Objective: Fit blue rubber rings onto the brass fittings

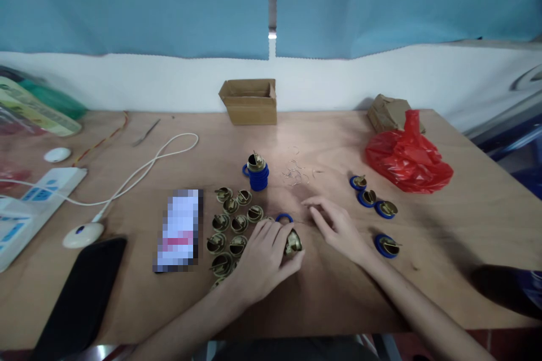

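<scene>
My left hand point(265, 256) is closed around a small brass cup-shaped part point(293, 242) near the table's front middle. A loose blue ring point(284, 218) lies just beyond its fingertips. My right hand point(334, 224) rests flat on the table with its fingers stretched toward the left, holding nothing. To the left of my left hand lies a cluster of several brass cups point(232, 224). A stack of blue rings with a brass cup on top point(257, 171) stands behind them. Thin wire hooks point(295, 172) are scattered beyond my right hand.
Several brass cups seated in blue rings point(372, 200) lie to the right, near a red plastic bag point(407, 155). An open cardboard box point(249, 100) sits at the back. At left are a phone point(178, 230), a white cable point(139, 172), a dark tablet point(80, 293) and a power strip point(29, 208).
</scene>
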The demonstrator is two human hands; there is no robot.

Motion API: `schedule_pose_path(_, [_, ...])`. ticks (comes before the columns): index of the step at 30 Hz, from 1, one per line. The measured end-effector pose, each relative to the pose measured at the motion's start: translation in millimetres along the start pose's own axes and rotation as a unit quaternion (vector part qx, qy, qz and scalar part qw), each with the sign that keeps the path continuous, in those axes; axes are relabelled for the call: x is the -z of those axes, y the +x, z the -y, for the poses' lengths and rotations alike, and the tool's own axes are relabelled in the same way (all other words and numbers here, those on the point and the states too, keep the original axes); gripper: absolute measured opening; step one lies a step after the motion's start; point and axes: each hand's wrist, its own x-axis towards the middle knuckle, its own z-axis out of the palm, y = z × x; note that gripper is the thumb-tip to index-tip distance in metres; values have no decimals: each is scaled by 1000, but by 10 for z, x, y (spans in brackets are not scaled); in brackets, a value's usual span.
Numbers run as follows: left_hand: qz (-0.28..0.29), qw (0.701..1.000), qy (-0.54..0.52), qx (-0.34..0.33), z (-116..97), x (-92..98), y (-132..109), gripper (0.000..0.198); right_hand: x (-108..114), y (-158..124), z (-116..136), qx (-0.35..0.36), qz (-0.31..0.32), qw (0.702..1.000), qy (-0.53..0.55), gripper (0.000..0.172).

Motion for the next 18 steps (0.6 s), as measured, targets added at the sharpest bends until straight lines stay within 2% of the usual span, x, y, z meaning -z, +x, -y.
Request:
schedule_pose_path(4, [-4,1000,9,4,1,-9,1,26,-96,-22,-16,49,23,998,-14,19])
schedule_pose_path(8, [4,1000,6,-7,6,-9,-5,27,-138,-24,-39,125,91,987,-30,38])
schedule_pose_path(10, [21,999,-4,-24,2,0,-11,29,-138,-22,-54,145,115,982,-48,47])
schedule_pose_path(13, [64,994,-26,-83,-21,15,-23,32,-136,-25,-78,162,134,975,-73,55])
schedule_pose_path(15, [93,988,-32,-119,-39,19,-32,35,-141,-33,-83,168,153,970,-87,58])
schedule_pose_path(18, [119,984,-32,-130,-54,12,-39,39,-160,-41,-69,176,174,963,-107,56])
